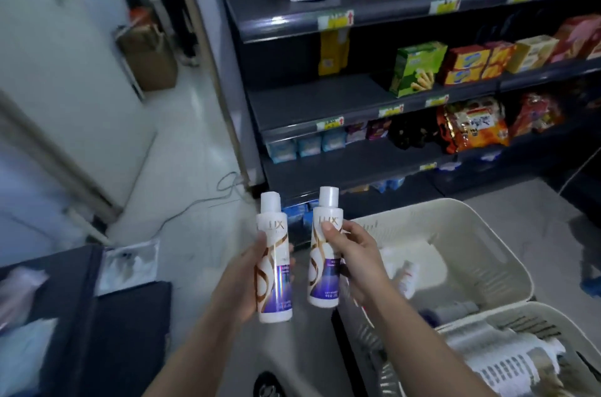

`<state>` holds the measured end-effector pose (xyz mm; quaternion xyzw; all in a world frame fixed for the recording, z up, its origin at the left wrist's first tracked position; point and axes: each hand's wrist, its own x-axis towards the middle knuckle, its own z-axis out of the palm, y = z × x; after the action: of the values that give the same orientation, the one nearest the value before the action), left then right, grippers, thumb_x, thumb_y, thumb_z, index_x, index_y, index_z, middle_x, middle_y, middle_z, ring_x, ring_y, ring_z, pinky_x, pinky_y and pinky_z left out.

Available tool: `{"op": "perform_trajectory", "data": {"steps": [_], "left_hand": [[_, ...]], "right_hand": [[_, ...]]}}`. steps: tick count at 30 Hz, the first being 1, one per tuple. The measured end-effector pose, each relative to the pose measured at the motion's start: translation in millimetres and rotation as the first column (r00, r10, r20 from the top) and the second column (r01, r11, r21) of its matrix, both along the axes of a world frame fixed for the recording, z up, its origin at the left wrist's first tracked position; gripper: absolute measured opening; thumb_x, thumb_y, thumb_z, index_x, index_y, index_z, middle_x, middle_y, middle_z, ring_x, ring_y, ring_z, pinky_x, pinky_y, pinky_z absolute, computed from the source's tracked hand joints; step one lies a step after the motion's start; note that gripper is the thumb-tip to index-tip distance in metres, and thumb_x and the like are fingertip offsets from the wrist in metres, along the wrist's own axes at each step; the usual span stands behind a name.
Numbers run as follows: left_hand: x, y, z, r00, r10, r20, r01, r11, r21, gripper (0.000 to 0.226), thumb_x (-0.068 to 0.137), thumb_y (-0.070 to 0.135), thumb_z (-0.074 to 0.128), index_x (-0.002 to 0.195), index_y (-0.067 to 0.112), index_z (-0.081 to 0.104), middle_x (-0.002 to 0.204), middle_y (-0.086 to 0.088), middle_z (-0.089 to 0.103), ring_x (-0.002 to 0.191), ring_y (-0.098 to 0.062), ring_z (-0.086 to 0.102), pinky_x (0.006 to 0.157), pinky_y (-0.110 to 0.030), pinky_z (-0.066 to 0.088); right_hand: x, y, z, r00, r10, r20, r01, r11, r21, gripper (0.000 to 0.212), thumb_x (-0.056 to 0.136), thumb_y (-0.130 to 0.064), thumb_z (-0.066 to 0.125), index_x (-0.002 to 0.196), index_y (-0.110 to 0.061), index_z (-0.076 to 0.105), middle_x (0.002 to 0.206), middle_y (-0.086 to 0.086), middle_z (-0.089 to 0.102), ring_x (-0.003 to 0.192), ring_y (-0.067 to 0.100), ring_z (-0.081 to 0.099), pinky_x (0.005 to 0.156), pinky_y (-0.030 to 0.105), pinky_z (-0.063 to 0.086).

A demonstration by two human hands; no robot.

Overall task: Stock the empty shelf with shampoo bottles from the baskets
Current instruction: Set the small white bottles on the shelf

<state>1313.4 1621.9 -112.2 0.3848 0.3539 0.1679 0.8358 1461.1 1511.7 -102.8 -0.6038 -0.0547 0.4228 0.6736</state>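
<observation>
Carrying step, seemingly: left hand (pixel 250 270) grips one white-and-purple plastic shampoo bottle (pixel 274 270), right hand (pixel 356 255) grips its twin bottle (pixel 325 266), both upright at 6 o'clock, beside the cream plastic basket (pixel 487 235) at 4. Next, lift to the bare dark-grey shelf (pixel 309 104) at 12; mind its front lip and the green carton (pixel 416 68) at 1

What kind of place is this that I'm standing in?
Probably a small shop or convenience store: shelves with yellow price tags, snack bags and biscuit boxes, plus baskets of stock. The left hand holds one bottle, the right hand another bottle.
</observation>
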Motion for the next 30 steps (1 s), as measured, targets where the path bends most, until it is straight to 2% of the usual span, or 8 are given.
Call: {"op": "perform_trajectory", "data": {"steps": [2,6,13,16,19,22,26,30], "left_hand": [[-28,8,14,0.997,0.078,0.013,-0.079,0.996,0.041,0.085,0.040,0.059,0.090,0.098,0.001,0.068,0.081,-0.016,0.070,0.066,-0.025,0.068,0.059,-0.034,0.056],[-90,24,44,0.948,0.313,0.054,-0.317,0.944,0.094,0.095,0.040,0.044,0.094,0.115,-0.004,0.059,0.086,-0.015,0.071,0.070,-0.025,0.070,0.064,-0.039,0.060],[-202,45,103,0.774,0.612,0.160,-0.633,0.744,0.215,0.087,0.032,0.042,0.096,0.103,0.004,0.062,0.083,-0.011,0.073,0.069,-0.020,0.071,0.058,-0.033,0.059],[-251,52,121,0.694,0.696,0.185,-0.717,0.644,0.266,0.075,0.039,0.041,0.094,0.099,0.007,0.064,0.087,-0.013,0.071,0.071,-0.019,0.071,0.062,-0.033,0.059],[-292,55,135,0.609,0.763,0.219,-0.782,0.530,0.327,0.084,0.030,0.049,0.095,0.098,0.010,0.065,0.084,-0.010,0.071,0.079,-0.025,0.067,0.075,-0.039,0.056],[-331,56,147,0.528,0.807,0.265,-0.829,0.421,0.369,0.069,0.038,0.046,0.092,0.089,0.009,0.064,0.057,-0.003,0.064,0.042,-0.012,0.054,0.042,-0.020,0.046],[-376,55,161,0.442,0.846,0.299,-0.860,0.304,0.410,0.050,0.044,0.040,0.090,0.084,0.017,0.070,0.057,-0.003,0.061,0.035,-0.012,0.048,0.035,-0.018,0.037],[-414,56,170,0.316,0.893,0.322,-0.895,0.168,0.413,0.042,0.053,0.021,0.080,0.093,0.013,0.069,0.075,0.000,0.074,0.064,-0.011,0.068,0.055,-0.021,0.055]], "right_hand": [[-18,19,8,0.996,0.088,0.000,-0.088,0.996,0.022,0.027,0.084,-0.020,0.075,0.107,-0.010,0.067,0.080,0.003,0.072,0.064,0.015,0.069,0.057,0.028,0.055],[-63,63,29,0.964,0.265,0.018,-0.265,0.963,0.052,0.034,0.085,-0.020,0.075,0.114,-0.008,0.063,0.086,0.006,0.072,0.065,0.015,0.069,0.053,0.025,0.054],[-162,134,66,0.816,0.572,0.086,-0.578,0.807,0.118,0.030,0.083,-0.020,0.076,0.107,-0.005,0.065,0.074,0.002,0.071,0.061,0.013,0.066,0.051,0.023,0.050],[-206,161,84,0.751,0.653,0.095,-0.660,0.736,0.152,0.022,0.082,-0.014,0.075,0.100,-0.007,0.066,0.077,0.005,0.069,0.059,0.013,0.065,0.055,0.028,0.051],[-248,182,103,0.668,0.726,0.165,-0.744,0.647,0.166,0.024,0.082,-0.015,0.076,0.102,-0.007,0.065,0.085,0.009,0.070,0.066,0.016,0.068,0.061,0.034,0.055],[-290,199,124,0.577,0.770,0.272,-0.816,0.551,0.174,0.022,0.082,-0.016,0.075,0.101,-0.009,0.066,0.086,0.009,0.072,0.070,0.017,0.070,0.071,0.043,0.060],[-345,220,143,0.495,0.791,0.359,-0.869,0.449,0.208,0.021,0.079,-0.017,0.078,0.097,-0.012,0.067,0.080,0.003,0.074,0.069,0.014,0.071,0.075,0.044,0.059],[-394,237,152,0.418,0.781,0.464,-0.908,0.357,0.217,0.024,0.076,-0.018,0.081,0.096,-0.015,0.068,0.087,0.005,0.075,0.078,0.017,0.071,0.077,0.041,0.059]]}}
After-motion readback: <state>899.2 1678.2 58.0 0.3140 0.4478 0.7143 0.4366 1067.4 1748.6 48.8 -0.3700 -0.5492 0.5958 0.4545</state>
